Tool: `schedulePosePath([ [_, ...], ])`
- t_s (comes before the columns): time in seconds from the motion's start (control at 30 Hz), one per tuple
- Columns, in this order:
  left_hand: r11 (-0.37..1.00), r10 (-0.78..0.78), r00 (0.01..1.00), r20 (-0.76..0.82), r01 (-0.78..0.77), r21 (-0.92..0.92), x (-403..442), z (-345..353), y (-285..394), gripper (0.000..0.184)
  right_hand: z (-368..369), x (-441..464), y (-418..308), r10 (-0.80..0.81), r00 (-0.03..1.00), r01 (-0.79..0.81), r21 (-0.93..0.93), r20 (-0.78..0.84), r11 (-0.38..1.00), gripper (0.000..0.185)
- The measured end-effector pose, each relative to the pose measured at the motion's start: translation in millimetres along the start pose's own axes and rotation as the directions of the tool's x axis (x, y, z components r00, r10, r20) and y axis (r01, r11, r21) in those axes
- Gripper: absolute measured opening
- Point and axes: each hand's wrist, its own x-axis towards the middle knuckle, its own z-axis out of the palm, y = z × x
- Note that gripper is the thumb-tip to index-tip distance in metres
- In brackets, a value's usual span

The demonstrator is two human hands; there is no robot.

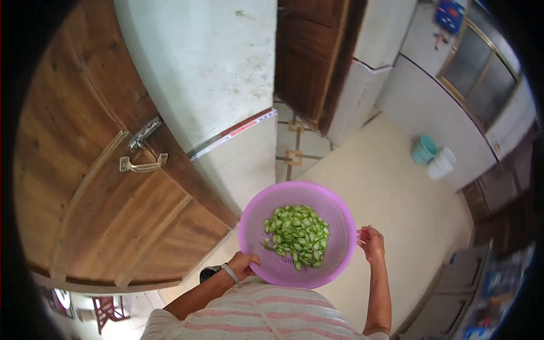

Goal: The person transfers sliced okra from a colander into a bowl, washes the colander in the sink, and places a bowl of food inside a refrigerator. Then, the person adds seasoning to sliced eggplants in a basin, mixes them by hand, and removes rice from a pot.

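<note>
A pink-purple plastic colander basket (252, 221) is held in front of my striped shirt. Chopped green vegetable pieces (297, 235), cut into short slices, lie heaped in it. My left hand (242, 265), with a pale band at the wrist, grips the basket's lower left rim. Beside the right rim is my right hand (371, 243), its fingers partly curled and a little apart. Whether its fingertips touch the rim is hard to make out.
A wooden door (107, 170) with a metal handle (143, 163) stands at the left. Another brown door (309, 56) is ahead. A teal bucket (424, 150) and a white bucket (442, 164) sit by the right wall. Grey cabinets (453, 283) line the lower right.
</note>
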Motion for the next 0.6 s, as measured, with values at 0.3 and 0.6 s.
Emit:
schedulePosePath([
  [0.3,0.902,0.100,0.959,-0.263,-0.199,-0.383,63.0,76.7,55.4,0.028,111.1,238.8,-78.4,0.158,0.973,-0.136,-0.134,0.171,0.982,0.026],
  [0.6,0.603,0.104,0.816,-0.569,-0.507,-0.616,77.3,105.3,8.6,0.029,324.1,382.5,-111.5,0.271,0.797,-0.147,-0.262,0.540,0.954,0.029],
])
